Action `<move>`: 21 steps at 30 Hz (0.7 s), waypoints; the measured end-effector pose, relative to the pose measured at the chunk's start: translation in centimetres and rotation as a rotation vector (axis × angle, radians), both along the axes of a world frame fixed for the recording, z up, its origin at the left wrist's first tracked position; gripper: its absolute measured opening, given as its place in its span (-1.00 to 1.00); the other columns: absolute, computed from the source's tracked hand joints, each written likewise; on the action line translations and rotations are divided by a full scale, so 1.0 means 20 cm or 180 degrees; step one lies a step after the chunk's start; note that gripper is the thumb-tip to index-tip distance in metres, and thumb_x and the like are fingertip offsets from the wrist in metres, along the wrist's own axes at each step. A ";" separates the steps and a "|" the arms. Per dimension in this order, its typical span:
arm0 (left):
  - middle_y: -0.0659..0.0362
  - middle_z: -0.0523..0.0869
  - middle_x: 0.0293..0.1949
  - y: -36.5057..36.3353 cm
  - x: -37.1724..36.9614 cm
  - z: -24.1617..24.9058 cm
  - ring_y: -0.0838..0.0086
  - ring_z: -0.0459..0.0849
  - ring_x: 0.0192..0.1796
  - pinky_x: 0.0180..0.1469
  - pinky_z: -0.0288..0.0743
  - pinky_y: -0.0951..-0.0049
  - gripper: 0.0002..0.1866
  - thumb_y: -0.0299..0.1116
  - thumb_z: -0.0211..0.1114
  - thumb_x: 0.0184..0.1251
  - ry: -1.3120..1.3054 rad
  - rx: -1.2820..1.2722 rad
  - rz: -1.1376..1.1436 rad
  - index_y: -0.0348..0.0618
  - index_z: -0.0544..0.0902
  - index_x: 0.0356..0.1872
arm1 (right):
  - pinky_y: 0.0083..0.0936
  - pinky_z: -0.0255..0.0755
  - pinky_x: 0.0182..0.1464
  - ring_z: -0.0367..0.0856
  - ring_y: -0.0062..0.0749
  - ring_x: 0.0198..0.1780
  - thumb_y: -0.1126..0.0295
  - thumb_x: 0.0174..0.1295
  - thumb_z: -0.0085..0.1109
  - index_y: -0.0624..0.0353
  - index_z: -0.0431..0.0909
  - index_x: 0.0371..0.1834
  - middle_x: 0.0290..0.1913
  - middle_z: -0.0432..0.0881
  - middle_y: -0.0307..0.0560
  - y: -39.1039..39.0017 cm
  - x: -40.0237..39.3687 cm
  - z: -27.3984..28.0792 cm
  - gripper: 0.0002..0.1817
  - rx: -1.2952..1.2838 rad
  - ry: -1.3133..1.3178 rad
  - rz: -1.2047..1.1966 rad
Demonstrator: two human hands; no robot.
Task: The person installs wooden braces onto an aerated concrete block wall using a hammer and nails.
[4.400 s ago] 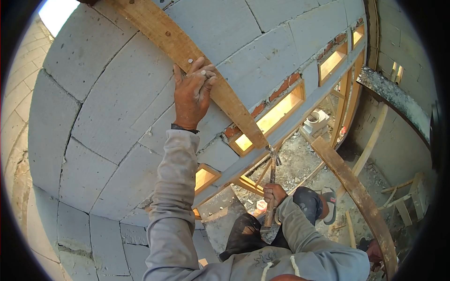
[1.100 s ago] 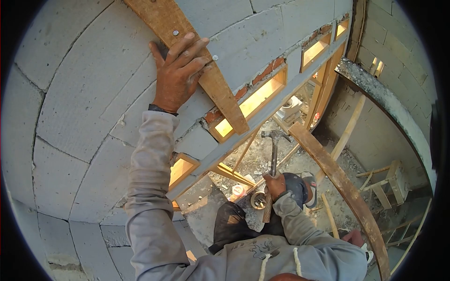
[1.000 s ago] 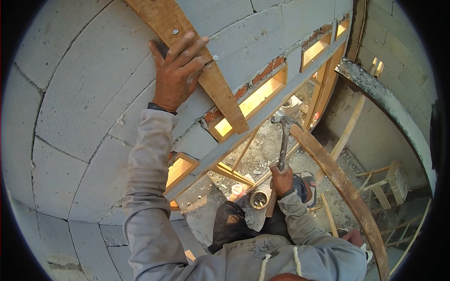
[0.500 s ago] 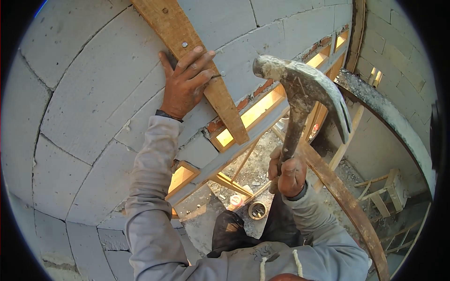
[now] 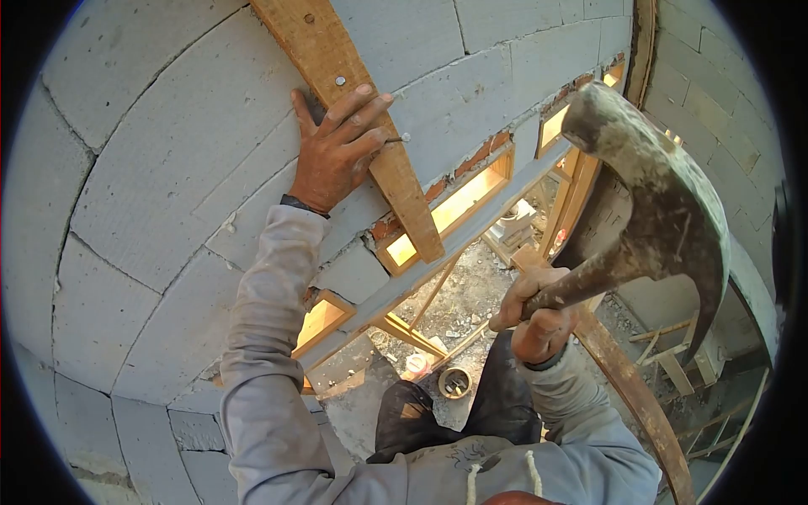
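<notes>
Farther right than before, the grey metal claw hammer [image 5: 661, 198] is clamped in the right hand [image 5: 543, 316], while the left hand [image 5: 335, 164], fingers apart, touches the long brown wooden board [image 5: 324, 50].

The left hand [image 5: 337, 160] partly hides the plank [image 5: 324, 50], cropped above.

I see the left arm [image 5: 276, 278] stretched forward, the left hand's [image 5: 337, 156] fingers [image 5: 348, 106] extended, thumb [image 5: 300, 109] apart; lower and rightward of it, the right hand [image 5: 543, 316] is clenched, elbow [image 5: 633, 468] bent.
</notes>
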State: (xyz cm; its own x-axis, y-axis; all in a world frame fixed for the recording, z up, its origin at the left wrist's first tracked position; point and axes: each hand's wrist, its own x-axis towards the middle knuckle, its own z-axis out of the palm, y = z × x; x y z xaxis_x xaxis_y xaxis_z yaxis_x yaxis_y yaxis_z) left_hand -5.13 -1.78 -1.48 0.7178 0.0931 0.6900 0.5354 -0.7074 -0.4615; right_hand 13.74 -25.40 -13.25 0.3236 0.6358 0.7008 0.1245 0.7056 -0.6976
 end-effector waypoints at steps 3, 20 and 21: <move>0.57 0.50 0.25 0.01 0.00 0.01 0.57 0.24 0.41 0.47 -0.39 -0.38 -0.82 -0.29 0.46 0.01 0.0008 0.0008 -0.0022 0.28 0.62 -0.40 | -0.29 0.27 -0.58 0.46 -0.07 -0.67 -0.08 0.40 -0.12 0.24 0.40 -0.43 -0.70 0.39 0.02 0.11 -0.05 -0.03 -0.47 -0.0341 -0.0696 -0.0594; 0.59 0.59 0.16 -0.06 -0.03 0.19 0.69 0.37 0.31 0.54 -0.41 -0.01 -0.70 -0.30 0.38 0.15 0.0657 0.0326 0.0214 0.34 0.63 -0.09 | -0.21 0.22 -0.61 0.45 0.10 -0.67 -0.13 0.40 -0.15 0.33 0.37 -0.34 -0.73 0.34 0.10 0.01 -0.01 -0.23 -0.40 -0.0989 -0.0548 -0.0308; 0.60 0.60 0.13 -0.06 -0.03 0.20 0.69 0.41 0.28 0.54 -0.36 0.03 -0.70 -0.31 0.39 0.13 0.0670 0.0522 0.0241 0.32 0.62 -0.10 | -0.21 0.21 -0.61 0.45 0.11 -0.67 -0.12 0.40 -0.15 0.34 0.37 -0.34 -0.73 0.34 0.11 0.00 0.00 -0.24 -0.41 -0.0989 -0.0560 -0.0315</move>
State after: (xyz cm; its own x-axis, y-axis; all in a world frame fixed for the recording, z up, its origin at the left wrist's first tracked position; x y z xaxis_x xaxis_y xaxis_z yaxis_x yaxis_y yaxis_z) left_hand -5.71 -3.05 2.42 0.8422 0.0513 0.5367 0.4640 -0.5758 -0.6732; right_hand 13.73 -25.44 -18.04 0.2860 0.7987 0.5295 0.3186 0.4418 -0.8386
